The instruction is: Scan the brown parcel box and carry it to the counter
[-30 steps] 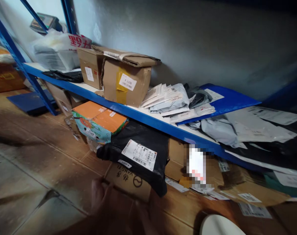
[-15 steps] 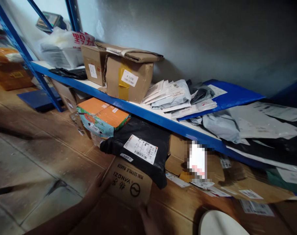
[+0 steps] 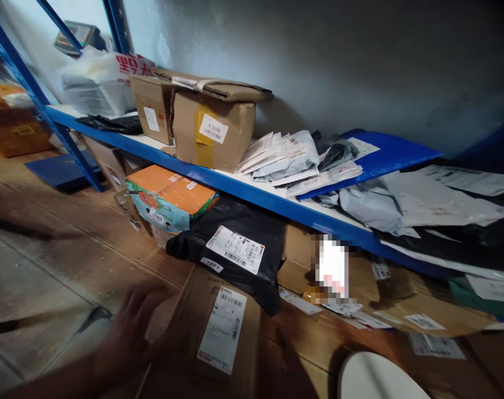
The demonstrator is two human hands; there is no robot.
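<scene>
A brown cardboard box (image 3: pixel 185 338) with a white shipping label (image 3: pixel 223 330) on its face is in the lower middle of the head view, in front of the shelf. My left hand (image 3: pixel 141 316) is at the box's left side, fingers bent and somewhat blurred. Against its right side lies my right hand (image 3: pixel 287 354), dark and smeared, its fingers mostly hidden. The box is held between the two hands. Just behind it, a black plastic-wrapped parcel (image 3: pixel 245 221) with a white label leans out from under the shelf.
A blue-edged shelf (image 3: pixel 218 180) bears cartons (image 3: pixel 230 119), mailing bags (image 3: pixel 291 152) and a blue mailer (image 3: pixel 385 158). Below are an orange-topped carton (image 3: pixel 168 191) and a flattened brown parcel (image 3: pixel 434 310). A round white surface (image 3: pixel 372 377) stands at bottom right.
The box has turned: its printed soymilk maker face has given way to a labelled one. My left hand has shifted left and nearer; my right hand has moved to the right.
</scene>
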